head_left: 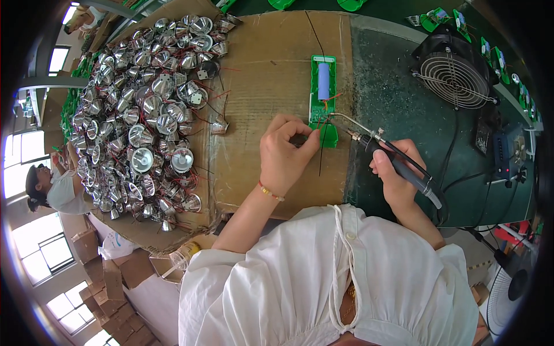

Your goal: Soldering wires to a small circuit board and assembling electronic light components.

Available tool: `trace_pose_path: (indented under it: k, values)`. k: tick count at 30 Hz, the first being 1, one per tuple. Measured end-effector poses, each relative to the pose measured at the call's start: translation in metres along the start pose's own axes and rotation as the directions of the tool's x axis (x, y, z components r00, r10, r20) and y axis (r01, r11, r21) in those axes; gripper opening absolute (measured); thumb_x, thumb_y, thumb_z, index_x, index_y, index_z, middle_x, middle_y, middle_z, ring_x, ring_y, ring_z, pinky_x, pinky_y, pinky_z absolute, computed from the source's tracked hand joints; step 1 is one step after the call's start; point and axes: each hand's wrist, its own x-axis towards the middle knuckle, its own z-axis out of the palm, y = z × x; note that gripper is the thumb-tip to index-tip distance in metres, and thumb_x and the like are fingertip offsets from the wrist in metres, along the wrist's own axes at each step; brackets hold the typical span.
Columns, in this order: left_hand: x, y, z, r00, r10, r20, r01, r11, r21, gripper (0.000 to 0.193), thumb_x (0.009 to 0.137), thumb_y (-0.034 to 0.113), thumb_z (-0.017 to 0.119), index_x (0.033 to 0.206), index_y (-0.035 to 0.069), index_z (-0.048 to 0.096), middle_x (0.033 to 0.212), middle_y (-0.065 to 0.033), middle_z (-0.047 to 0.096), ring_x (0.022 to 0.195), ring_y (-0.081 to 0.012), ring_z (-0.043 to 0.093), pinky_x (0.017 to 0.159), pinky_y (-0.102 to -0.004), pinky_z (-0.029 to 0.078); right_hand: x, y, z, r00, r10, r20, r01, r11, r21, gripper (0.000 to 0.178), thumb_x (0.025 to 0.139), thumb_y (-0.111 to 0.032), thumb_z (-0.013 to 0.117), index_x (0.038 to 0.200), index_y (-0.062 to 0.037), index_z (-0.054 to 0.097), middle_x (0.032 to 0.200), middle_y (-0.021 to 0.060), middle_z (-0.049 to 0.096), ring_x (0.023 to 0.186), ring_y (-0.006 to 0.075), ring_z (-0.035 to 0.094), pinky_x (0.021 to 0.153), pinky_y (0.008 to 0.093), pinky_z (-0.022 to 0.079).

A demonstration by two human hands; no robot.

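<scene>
The person's left forearm (pixel 247 218) slants inward, the left grip (pixel 284 151) bending thumb (pixel 312 144) and fingers (pixel 286 124) toward each other; the right grip (pixel 399 173) is curled closed (thumb (pixel 382 159) angled inward).

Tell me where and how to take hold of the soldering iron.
Grip the soldering iron around its dark handle, coming from the right, as the right hand does. The handle is long and slim, slanting so its metal tip leads up and left toward the green case. Stay well behind that tip, which may be hot, and clear of the ribbed cable at the rear.
</scene>
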Motion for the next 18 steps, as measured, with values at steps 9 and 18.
trace_pose_path:
  k: [9, 18]
  values:
    - [0.0014, -0.0042, -0.0043, 0.987, -0.113, 0.110, 0.126, 0.984, -0.122, 0.012, 0.074, 0.009, 0.067, 0.075, -0.001, 0.063, 0.082, -0.0082, 0.056, 0.063, -0.0137, 0.053, 0.057, -0.0238, 0.044, 0.0001, -0.0008, -0.0001, 1.000, -0.007, -0.003, 0.006, 1.000, -0.018, 0.016, 0.078, -0.007, 0.065, 0.084, 0.0016, 0.053, 0.066, 0.0065, 0.060, 0.058, 0.0072, 0.056, 0.053, 0.0196, 0.044]
    - [0.0021, -0.0047, -0.0027, 0.987, -0.112, 0.115, 0.125, 0.985, -0.117, 0.011, 0.073, 0.010, 0.068, 0.075, -0.001, 0.064, 0.082, -0.0084, 0.056, 0.065, -0.0144, 0.055, 0.058, -0.0246, 0.045, 0.0011, -0.0009, -0.0001, 1.000, 0.003, 0.010, -0.003, 1.000, -0.012, 0.015, 0.077, -0.005, 0.065, 0.083, 0.0016, 0.054, 0.065, 0.0061, 0.060, 0.057, 0.0066, 0.055, 0.052, 0.0192, 0.043]
